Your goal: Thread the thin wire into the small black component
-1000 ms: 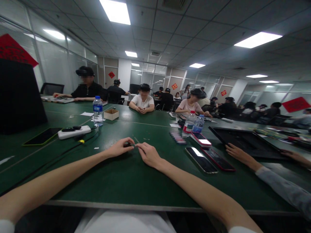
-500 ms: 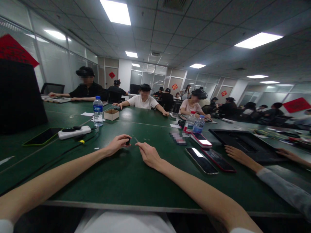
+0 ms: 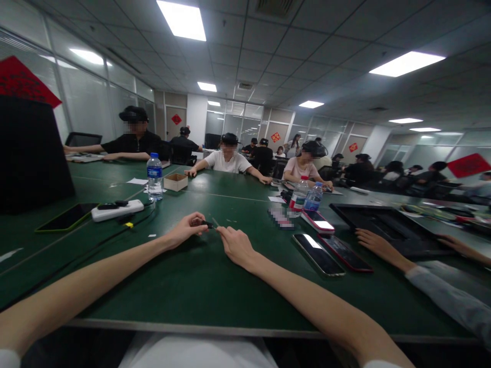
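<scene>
My left hand is closed, its thumb and fingers pinching a small black object whose narrow end points right. My right hand is closed too, with thumb and forefinger pressed around a thin, pale, see-through strip that slants up and left from the fingertips. The black object and the strip are very close together; whether they touch I cannot tell. Both hands are low over the green table, and what kind of thing each one holds is too small to make out.
Left are a power strip, a green-edged phone, a water bottle and a small box. To the right lie a phone, a red-edged phone and a black tray with a neighbour's hands at it.
The black object in my left hand has turned, so it now sticks out toward my right hand. My right hand has shifted very slightly. Across the table, people's arms have moved a little.
</scene>
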Demonstrator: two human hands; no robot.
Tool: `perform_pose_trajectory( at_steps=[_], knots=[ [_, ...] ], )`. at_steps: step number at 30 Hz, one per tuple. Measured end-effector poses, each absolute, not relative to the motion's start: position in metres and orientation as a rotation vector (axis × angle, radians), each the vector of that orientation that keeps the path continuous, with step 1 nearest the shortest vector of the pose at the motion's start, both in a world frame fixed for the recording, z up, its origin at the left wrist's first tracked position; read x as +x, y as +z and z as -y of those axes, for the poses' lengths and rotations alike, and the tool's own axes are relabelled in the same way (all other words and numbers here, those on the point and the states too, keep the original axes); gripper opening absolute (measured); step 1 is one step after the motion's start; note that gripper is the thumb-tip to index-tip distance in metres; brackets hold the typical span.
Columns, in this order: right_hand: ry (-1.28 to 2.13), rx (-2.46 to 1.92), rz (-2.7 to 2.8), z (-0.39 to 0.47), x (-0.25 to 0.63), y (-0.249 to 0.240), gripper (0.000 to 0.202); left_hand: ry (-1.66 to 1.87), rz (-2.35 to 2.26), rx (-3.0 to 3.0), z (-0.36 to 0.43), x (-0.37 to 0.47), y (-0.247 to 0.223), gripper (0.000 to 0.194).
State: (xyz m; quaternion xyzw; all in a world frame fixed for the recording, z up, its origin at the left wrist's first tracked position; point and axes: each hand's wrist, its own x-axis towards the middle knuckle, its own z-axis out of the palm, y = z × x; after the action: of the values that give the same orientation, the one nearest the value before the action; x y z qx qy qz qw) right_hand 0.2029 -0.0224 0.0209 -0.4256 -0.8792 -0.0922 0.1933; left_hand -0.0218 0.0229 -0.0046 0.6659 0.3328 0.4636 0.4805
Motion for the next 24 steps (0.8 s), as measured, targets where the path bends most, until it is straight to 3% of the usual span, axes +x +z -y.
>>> perform_pose_trajectory(
  at_steps=[24],
  knots=[
    [-0.258, -1.342, 2.439, 0.0224, 0.2033, 0.0187, 0.033, 1.020, -0.763, 1.679, -0.0251, -0.0184, -0.0097, 0.037]
  ],
)
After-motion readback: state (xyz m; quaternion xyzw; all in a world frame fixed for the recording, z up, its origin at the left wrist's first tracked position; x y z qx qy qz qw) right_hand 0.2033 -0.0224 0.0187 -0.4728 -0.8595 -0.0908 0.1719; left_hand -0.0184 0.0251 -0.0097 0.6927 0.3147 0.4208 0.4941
